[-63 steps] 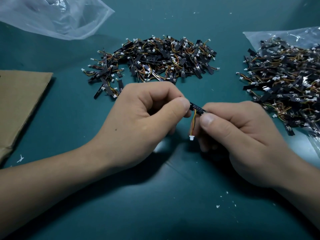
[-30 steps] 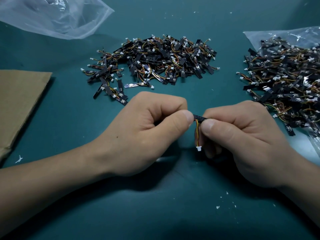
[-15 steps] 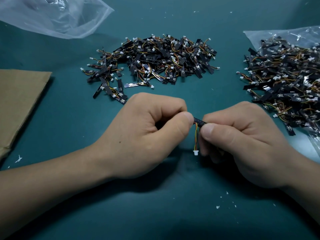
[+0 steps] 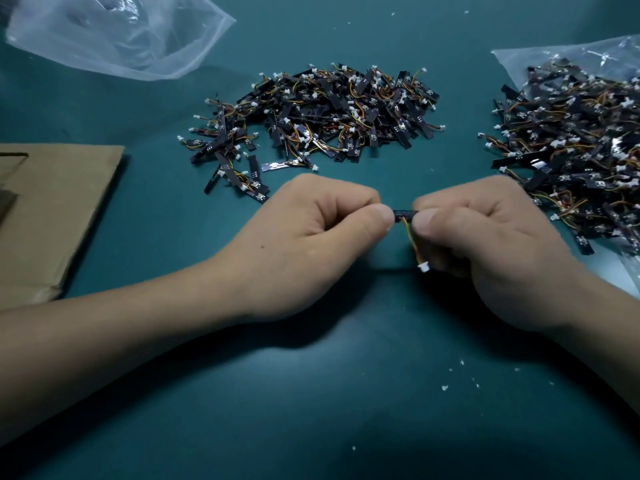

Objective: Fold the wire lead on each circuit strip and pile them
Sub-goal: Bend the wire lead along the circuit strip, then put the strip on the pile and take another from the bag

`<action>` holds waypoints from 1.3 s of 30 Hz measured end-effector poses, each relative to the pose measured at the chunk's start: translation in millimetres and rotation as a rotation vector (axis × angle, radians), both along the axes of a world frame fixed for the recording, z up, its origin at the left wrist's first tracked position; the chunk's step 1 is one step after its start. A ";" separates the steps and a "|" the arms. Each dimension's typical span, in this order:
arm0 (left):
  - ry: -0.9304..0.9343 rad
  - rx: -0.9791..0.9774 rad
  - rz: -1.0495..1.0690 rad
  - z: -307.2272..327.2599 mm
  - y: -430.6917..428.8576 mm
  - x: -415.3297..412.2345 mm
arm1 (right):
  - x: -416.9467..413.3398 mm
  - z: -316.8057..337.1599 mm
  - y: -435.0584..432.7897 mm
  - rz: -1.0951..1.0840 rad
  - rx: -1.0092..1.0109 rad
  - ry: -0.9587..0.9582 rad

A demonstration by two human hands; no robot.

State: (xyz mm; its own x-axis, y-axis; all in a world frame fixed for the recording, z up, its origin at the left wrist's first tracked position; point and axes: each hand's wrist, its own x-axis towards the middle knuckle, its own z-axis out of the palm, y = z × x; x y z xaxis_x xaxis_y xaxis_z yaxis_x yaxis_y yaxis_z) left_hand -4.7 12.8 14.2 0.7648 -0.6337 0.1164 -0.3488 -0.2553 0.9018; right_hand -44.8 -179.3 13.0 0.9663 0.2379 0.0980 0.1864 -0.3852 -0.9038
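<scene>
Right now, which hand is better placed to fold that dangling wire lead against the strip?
The right hand. The wire lead hangs from the circuit strip right beside its thumb, white connector by its curled fingers; the left hand only pinches the strip's other end.

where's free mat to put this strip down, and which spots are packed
The widest bare mat is nearest you, below the left hand and right hand pinching the strip, only white crumbs there. Another patch lies between the cardboard and the middle pile. Crowded: the right pile on its bag.

Black circuit strip (image 4: 403, 213) held level, wire lead (image 4: 412, 242) hanging down.
</scene>
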 end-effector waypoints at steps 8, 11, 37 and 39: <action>-0.031 0.022 -0.009 0.3 3.2 -2.6 | -13.0 -2.9 6.8 -0.060 0.046 0.013; -0.063 0.020 0.002 1.0 4.2 -3.7 | -19.4 -3.5 7.3 -0.007 0.010 0.004; -0.689 0.540 0.163 9.0 31.4 11.7 | -12.9 -13.4 -1.7 -0.277 0.446 -0.184; -0.701 0.748 0.196 3.9 31.6 8.3 | -12.3 -16.9 -2.4 -0.261 0.414 -0.118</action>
